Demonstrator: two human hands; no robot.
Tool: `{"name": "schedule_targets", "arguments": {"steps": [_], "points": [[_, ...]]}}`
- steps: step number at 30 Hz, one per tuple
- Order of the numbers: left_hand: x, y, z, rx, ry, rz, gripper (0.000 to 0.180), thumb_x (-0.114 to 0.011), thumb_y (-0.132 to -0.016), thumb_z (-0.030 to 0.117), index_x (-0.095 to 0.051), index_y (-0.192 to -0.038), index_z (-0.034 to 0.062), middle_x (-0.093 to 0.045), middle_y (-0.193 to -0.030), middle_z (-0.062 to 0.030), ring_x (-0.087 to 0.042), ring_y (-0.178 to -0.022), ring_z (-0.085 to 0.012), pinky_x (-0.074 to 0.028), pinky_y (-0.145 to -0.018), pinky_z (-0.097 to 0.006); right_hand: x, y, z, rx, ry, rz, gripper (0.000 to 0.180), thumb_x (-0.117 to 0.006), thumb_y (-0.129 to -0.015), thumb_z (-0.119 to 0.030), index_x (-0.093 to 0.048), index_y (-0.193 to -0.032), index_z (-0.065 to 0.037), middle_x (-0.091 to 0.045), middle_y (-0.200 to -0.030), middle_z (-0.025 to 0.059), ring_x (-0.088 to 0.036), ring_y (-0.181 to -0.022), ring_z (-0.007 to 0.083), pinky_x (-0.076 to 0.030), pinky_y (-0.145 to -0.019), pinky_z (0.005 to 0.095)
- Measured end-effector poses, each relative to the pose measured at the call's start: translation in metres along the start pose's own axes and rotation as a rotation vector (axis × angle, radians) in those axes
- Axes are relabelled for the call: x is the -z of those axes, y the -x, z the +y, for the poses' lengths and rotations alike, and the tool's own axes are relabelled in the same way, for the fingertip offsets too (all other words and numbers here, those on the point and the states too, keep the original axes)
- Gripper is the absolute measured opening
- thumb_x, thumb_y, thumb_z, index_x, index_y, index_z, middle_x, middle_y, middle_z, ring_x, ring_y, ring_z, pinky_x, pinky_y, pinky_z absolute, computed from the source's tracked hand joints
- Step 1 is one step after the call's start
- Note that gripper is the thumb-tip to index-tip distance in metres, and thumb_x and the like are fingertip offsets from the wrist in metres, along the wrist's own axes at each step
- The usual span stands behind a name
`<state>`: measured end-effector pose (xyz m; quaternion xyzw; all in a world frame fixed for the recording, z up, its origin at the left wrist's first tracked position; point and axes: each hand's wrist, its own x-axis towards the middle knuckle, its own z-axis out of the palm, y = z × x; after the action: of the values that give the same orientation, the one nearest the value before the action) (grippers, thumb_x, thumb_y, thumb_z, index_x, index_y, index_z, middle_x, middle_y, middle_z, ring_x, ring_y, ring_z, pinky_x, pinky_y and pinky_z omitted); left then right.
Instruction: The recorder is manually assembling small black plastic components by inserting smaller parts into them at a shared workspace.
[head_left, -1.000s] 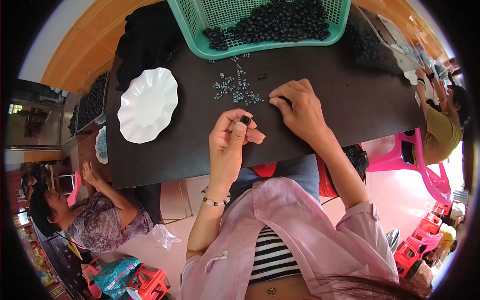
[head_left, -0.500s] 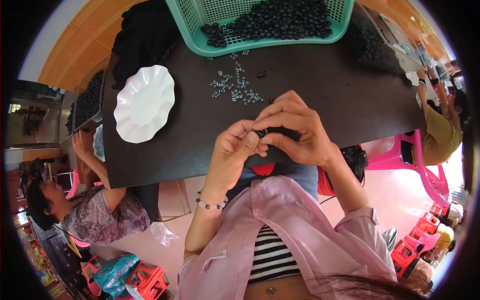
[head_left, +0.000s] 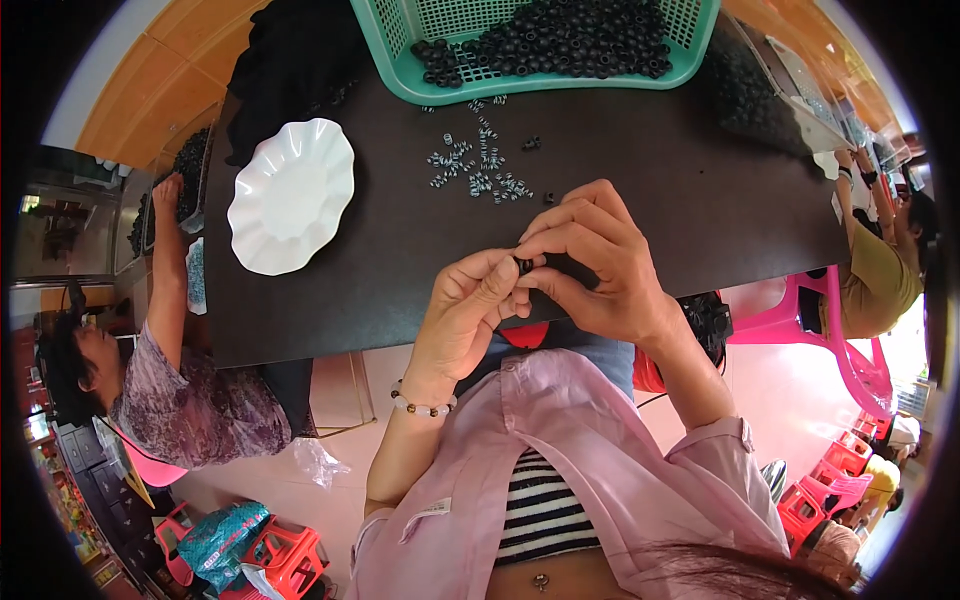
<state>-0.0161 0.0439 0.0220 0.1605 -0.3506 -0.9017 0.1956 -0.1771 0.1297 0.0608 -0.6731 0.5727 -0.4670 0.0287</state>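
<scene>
My left hand (head_left: 472, 305) and my right hand (head_left: 592, 262) meet over the near edge of a dark table (head_left: 650, 190). Together their fingertips pinch a small black ring-shaped part (head_left: 523, 265). A loose scatter of small silver springs (head_left: 478, 170) lies on the table just beyond my hands, with a couple of stray black parts (head_left: 531, 143) among them. Farther back stands a green plastic basket (head_left: 400, 70) heaped with black ring parts (head_left: 560, 40).
A white scalloped plate (head_left: 290, 195) sits on the table to the left. A person in a patterned top (head_left: 190, 400) reaches toward bins at the left edge. Another person in a yellow shirt (head_left: 880, 270) sits at the right near pink stools (head_left: 800, 320). Red stools stand on the floor.
My right hand has come back from the springs on the table to join my left hand, and both have drawn closer to my body around the small black part.
</scene>
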Motion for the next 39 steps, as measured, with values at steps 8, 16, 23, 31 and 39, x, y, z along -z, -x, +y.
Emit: {"name": "schedule_targets", "arguments": {"steps": [8, 16, 23, 31, 39], "points": [[0.004, 0.006, -0.006, 0.005, -0.013, 0.007, 0.024, -0.062, -0.092, 0.018, -0.065, -0.105, -0.0020, -0.065, -0.087, -0.0032, -0.057, -0.072, -0.0077, -0.049, -0.066, -0.022, 0.006, 0.002, -0.005, 0.045, 0.046, -0.064, 0.027, -0.077, -0.065, -0.006, -0.068, -0.090, -0.008, -0.064, -0.091, 0.0029, -0.052, -0.084, 0.0240, -0.045, -0.073, 0.0331], [0.006, 0.012, 0.006, -0.110, -0.086, 0.123, 0.023, -0.063, -0.092, 0.021, -0.065, -0.101, 0.0001, -0.062, -0.083, -0.0010, -0.057, -0.071, -0.0069, -0.049, -0.067, -0.022, 0.015, -0.024, 0.011, 0.081, 0.072, -0.052, 0.022, -0.074, -0.070, -0.006, -0.068, -0.091, -0.007, -0.065, -0.091, 0.0055, -0.054, -0.088, 0.0251, -0.045, -0.077, 0.0350], [0.015, 0.017, 0.005, -0.244, 0.083, 0.144, 0.023, -0.060, -0.094, 0.021, -0.063, -0.101, 0.0002, -0.060, -0.085, -0.0005, -0.055, -0.075, -0.0081, -0.047, -0.069, -0.025, 0.015, -0.027, 0.043, -0.099, 0.325, -0.073, 0.019, -0.073, -0.071, -0.003, -0.068, -0.090, -0.007, -0.064, -0.099, 0.0050, -0.053, -0.095, 0.0252, -0.045, -0.082, 0.0354], [0.016, 0.013, 0.001, -0.254, 0.108, 0.119, 0.027, -0.059, -0.093, 0.024, -0.060, -0.106, 0.0003, -0.059, -0.087, 0.0002, -0.054, -0.080, -0.0086, -0.047, -0.073, -0.026, 0.000, -0.015, 0.043, -0.099, 0.366, -0.093, 0.020, -0.076, -0.067, -0.006, -0.068, -0.085, -0.007, -0.057, -0.116, 0.0064, -0.045, -0.108, 0.0281, -0.041, -0.091, 0.0363], [0.018, 0.014, 0.000, -0.244, 0.090, 0.109, 0.028, -0.059, -0.094, 0.024, -0.060, -0.108, -0.0002, -0.058, -0.086, 0.0002, -0.053, -0.080, -0.0086, -0.047, -0.075, -0.026, -0.012, -0.014, 0.049, -0.144, 0.411, -0.087, 0.015, -0.075, -0.069, -0.006, -0.067, -0.081, -0.005, -0.058, -0.114, 0.0077, -0.046, -0.108, 0.0283, -0.041, -0.091, 0.0366]]}}
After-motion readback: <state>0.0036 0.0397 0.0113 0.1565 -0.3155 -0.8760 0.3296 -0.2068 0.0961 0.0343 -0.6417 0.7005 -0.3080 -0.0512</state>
